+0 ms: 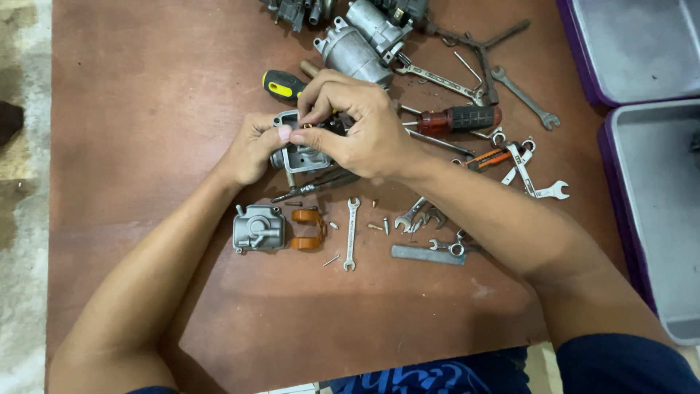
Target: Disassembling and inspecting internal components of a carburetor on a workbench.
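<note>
While the left hand (255, 149) grips the grey carburetor body (299, 155) at the table's (146, 109) middle, the right hand (357, 128) pinches a small part against its top, near an orange float (308, 228).

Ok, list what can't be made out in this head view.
- The small part pinched by the right hand: hidden by its fingertips.
- The middle of the metal carburetor body: covered by both hands; the left hand hides its left side.
- The engine parts at the top: cut off by the frame edge.
- The loose screws: too small.
</note>
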